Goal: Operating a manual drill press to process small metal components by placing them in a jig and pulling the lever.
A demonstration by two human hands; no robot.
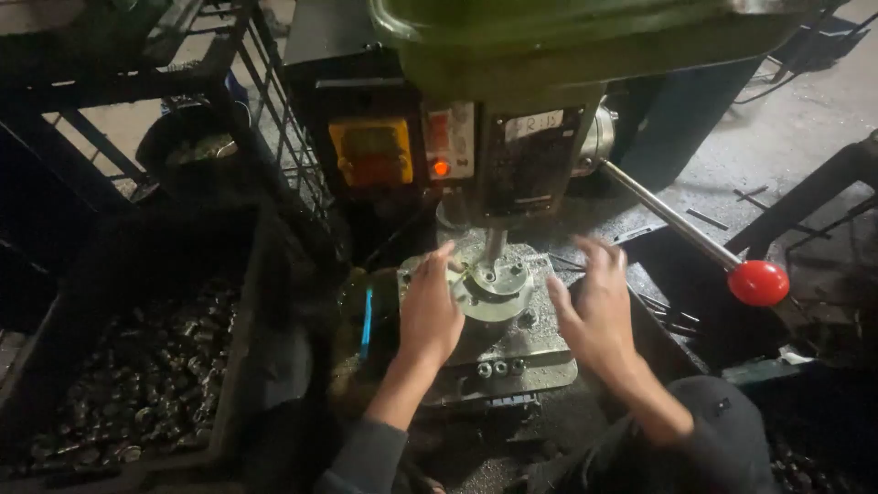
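Note:
A green drill press (pixel 549 46) stands in front of me with its spindle (pixel 494 245) lowered over a round metal fixture (pixel 498 291) on the grey work table (pixel 540 366). My left hand (pixel 428 306) rests against the fixture's left edge, fingertips touching its rim near a small part under the spindle. My right hand (pixel 594 306) hovers open just right of the fixture, fingers spread, holding nothing.
A feed lever with a red ball knob (pixel 757 282) sticks out to the right. A dark crate (pixel 137 384) of several small metal parts sits at left. A control box with a yellow switch (pixel 370 151) and red lamp (pixel 441 167) faces me. Wire racks stand behind.

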